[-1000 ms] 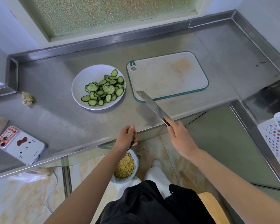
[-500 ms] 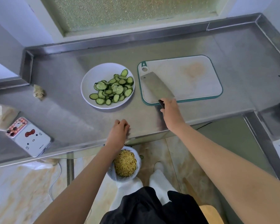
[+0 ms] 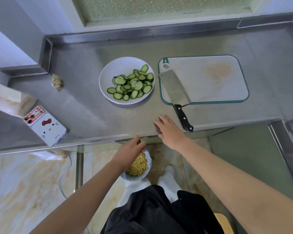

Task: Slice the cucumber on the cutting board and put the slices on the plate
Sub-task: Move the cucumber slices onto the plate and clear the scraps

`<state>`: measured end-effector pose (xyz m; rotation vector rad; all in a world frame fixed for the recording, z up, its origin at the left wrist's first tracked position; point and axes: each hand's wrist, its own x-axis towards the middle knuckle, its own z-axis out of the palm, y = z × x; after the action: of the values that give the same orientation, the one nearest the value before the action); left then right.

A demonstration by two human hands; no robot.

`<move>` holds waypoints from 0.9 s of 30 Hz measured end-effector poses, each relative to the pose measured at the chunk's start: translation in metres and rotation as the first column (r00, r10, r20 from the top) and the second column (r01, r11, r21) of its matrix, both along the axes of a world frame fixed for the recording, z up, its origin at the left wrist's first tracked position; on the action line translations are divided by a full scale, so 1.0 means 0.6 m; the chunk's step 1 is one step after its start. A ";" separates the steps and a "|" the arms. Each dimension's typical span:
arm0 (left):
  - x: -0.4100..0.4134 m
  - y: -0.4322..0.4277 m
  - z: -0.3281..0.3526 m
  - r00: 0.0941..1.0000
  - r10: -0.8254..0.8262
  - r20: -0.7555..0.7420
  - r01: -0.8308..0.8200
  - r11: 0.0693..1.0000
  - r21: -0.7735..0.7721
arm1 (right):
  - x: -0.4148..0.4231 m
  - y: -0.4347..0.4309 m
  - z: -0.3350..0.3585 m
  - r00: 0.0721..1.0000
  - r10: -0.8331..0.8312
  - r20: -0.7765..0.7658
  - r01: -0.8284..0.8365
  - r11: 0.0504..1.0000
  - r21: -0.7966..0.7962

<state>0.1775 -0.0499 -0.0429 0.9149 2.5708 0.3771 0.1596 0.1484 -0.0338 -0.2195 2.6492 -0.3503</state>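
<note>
Lying heaped on the right half of the white plate (image 3: 112, 68), the cucumber slices (image 3: 132, 84) are sitting in an overlapping pile, with the plate's left half showing bare. The plate is standing on the steel tabletop (image 3: 85, 102), just left of the board (image 3: 210, 81), close to it but apart. No slices are showing on the board; it is carrying only a faint orange stain and the knife (image 3: 175, 89). The knife's broad blade is lying flat across the board's left part, and its black handle is jutting off the near edge over the tabletop, pointing towards the front rim.

The right hand (image 3: 169, 130) is hovering or resting at the tabletop's front edge, fingers straight and spread, holding nothing, just left of the handle and not touching it. The left hand (image 3: 130, 152) is hanging below the front rim with its fingers bunching together; something small and dark is showing at the fingertips, but whether it is gripping anything I cannot tell. Under it a white bag (image 3: 137, 166) of yellow bits is sitting by the person's feet.

A phone (image 3: 46, 125) is lying at the left front, a tissue pack (image 3: 8, 100) beyond it, and a crumpled scrap (image 3: 57, 81) farther back.
</note>
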 end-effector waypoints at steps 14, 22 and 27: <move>0.033 -0.051 -0.060 0.979 0.192 -0.069 -0.196 0.978 -0.069 | 0.000 0.003 0.005 1.000 0.006 0.004 -0.006 1.000 0.006; -0.010 -0.043 -0.011 0.896 0.283 -0.342 -0.278 0.958 0.064 | -0.001 0.005 0.010 1.000 0.027 0.004 -0.027 0.999 0.047; -0.034 -0.041 -0.003 0.897 0.336 -0.287 -0.347 0.938 0.012 | -0.001 0.005 0.022 0.999 0.044 0.010 -0.044 0.996 0.071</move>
<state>0.1571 -0.0747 -0.0449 0.5288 3.0032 0.3059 0.1590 0.1514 -0.0207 -0.2527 2.6390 -0.2413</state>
